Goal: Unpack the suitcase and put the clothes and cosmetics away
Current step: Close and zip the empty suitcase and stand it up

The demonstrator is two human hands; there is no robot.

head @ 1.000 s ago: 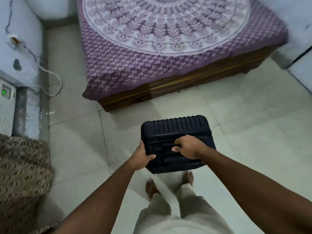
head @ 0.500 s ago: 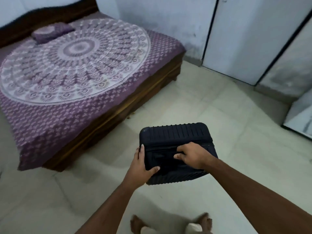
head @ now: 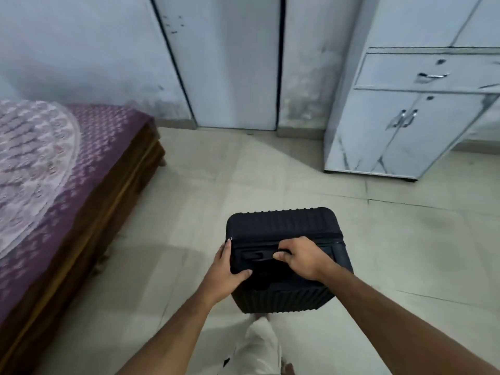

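Observation:
A black ribbed hard-shell suitcase (head: 281, 226) is held closed in front of me, above the tiled floor. My right hand (head: 303, 258) is wrapped around its top carry handle. My left hand (head: 226, 269) grips the suitcase's left edge, thumb lying on the top face. The zipper line runs closed along the top. No clothes or cosmetics are visible.
A bed (head: 54, 169) with a purple patterned cover and wooden frame stands to the left. A white marbled cabinet (head: 400, 125) with a drawer and two doors stands at the right. A white door (head: 230, 63) is in the far wall. My leg (head: 257, 345) shows below the suitcase.
My view has swung to the right: the bed has slid to the left edge, and the door and white cabinet have come into sight. Both hands keep the same grip on the suitcase.

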